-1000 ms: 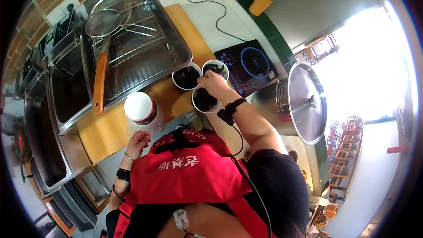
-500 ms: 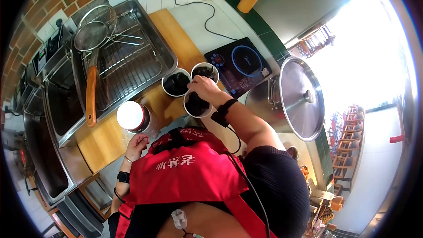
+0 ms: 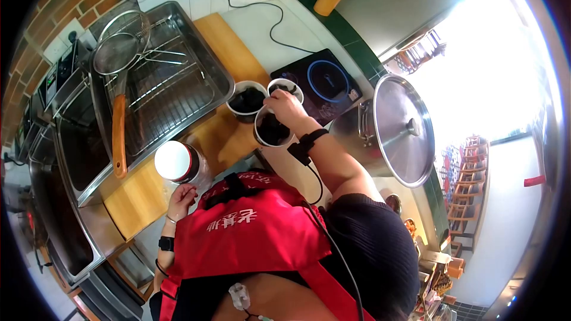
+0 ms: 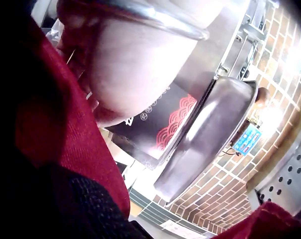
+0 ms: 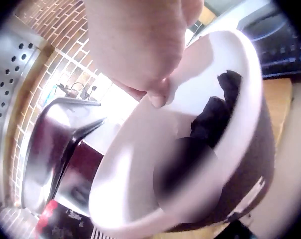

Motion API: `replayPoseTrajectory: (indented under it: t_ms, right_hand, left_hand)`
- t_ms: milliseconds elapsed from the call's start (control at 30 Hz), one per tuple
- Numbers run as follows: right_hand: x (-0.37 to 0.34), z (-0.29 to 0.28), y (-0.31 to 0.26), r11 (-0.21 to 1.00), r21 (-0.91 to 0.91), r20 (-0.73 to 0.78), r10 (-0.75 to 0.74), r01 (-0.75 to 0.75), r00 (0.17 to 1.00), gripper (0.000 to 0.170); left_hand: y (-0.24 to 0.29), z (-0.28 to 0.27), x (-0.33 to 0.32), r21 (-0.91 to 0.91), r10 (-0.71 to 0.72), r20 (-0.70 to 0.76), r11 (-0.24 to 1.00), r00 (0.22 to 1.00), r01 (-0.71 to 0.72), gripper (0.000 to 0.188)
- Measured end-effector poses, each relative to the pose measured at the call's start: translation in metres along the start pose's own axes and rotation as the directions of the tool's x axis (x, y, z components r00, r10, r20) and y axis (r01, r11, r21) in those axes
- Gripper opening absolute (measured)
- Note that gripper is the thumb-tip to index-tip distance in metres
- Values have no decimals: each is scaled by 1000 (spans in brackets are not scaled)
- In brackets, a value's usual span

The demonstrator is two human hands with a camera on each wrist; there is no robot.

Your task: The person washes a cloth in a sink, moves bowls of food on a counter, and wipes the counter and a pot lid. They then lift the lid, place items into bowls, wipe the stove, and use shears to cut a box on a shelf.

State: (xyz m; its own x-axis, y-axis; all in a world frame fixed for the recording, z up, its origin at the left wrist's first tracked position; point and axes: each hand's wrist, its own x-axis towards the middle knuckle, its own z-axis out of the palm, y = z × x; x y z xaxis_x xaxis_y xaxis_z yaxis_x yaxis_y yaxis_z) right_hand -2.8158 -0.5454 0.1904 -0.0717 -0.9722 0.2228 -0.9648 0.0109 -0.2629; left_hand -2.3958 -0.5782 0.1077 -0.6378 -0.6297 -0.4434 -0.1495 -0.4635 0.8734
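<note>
My right hand (image 3: pixel 284 109) holds the rim of the nearest of three paper cups. Seen from the right wrist, that paper cup (image 5: pixel 125 194) is white inside and dark outside, with black crumpled pieces (image 5: pixel 210 117) in it and a fingertip over its rim. Beside it stand a left cup (image 3: pixel 245 117) and a far cup (image 3: pixel 300 93), both with similar black contents. My left hand (image 3: pixel 180 201) hangs with loosely curled fingers, holding nothing, next to a stack of white paper cups (image 3: pixel 173 161) in a clear plastic sleeve.
A steel tray (image 3: pixel 223 86) with a wire rack and a wooden-handled strainer (image 3: pixel 119 125) lies at left. Behind the cups sits a black induction cooker (image 3: pixel 330 107). A large lidded steel pot (image 3: pixel 407 137) stands at right. A cable (image 3: pixel 279 18) runs across the back counter.
The head view has shifted, so the counter appears further left. My right hand stays at the near cup's rim; the left hand remains beside the cup stack.
</note>
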Motion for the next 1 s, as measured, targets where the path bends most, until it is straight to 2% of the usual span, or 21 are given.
replayPoseTrajectory:
  t_ms: [33, 100, 167, 233, 300, 367, 433, 533, 567, 633, 700, 1000]
  right_hand:
    - [0, -5, 4, 1000, -6, -29, 26, -26, 999, 19]
    - [5, -20, 9, 960, 130, -34, 255, -249, 966, 20]
    - [7, -19, 42, 984, -128, -157, 102, -123, 982, 21]
    - [12, -28, 57, 966, -95, -283, 207, -242, 937, 19]
    - [17, -32, 81, 936, -99, -320, 291, -337, 902, 17]
    - [18, -28, 108, 897, -61, -404, 379, -438, 833, 15]
    - [19, -27, 136, 842, -73, -404, 465, -534, 788, 15]
    - [22, -35, 156, 691, -174, -377, 611, -701, 696, 18]
    - [26, -45, 149, 613, -17, -352, 736, -790, 579, 18]
    - [24, -33, 179, 577, -214, -405, 682, -788, 609, 17]
    - [27, -41, 178, 536, -240, -345, 732, -809, 587, 19]
    - [29, -35, 200, 567, -343, -274, 703, -749, 657, 22]
  left_hand:
    - [-1, -1, 1, 0, 0, 4, 1000, 1000, 0, 15]
    - [-2, -3, 2, -10, -6, 6, 1000, 1000, 6, 15]
    - [-2, -3, 3, -10, -13, 17, 1000, 1000, 13, 15]
    - [-4, -4, 4, -8, -18, 28, 1000, 999, 18, 16]
    - [-8, -6, 5, -39, -11, 42, 999, 999, 13, 17]
    - [-16, -9, 6, -63, -21, 50, 998, 999, 24, 17]
    - [-19, -12, 5, -90, -27, 51, 995, 998, 32, 18]
    - [-27, -16, 1, -101, -54, 33, 993, 998, 57, 17]
    - [-28, -16, -1, -103, -57, 28, 993, 998, 59, 17]
    - [-27, -15, -5, -78, -72, -12, 994, 997, 70, 16]
    - [-32, -17, -8, -64, -82, -34, 995, 996, 80, 15]
    - [-26, -13, -19, -62, -141, -109, 989, 984, 135, 10]
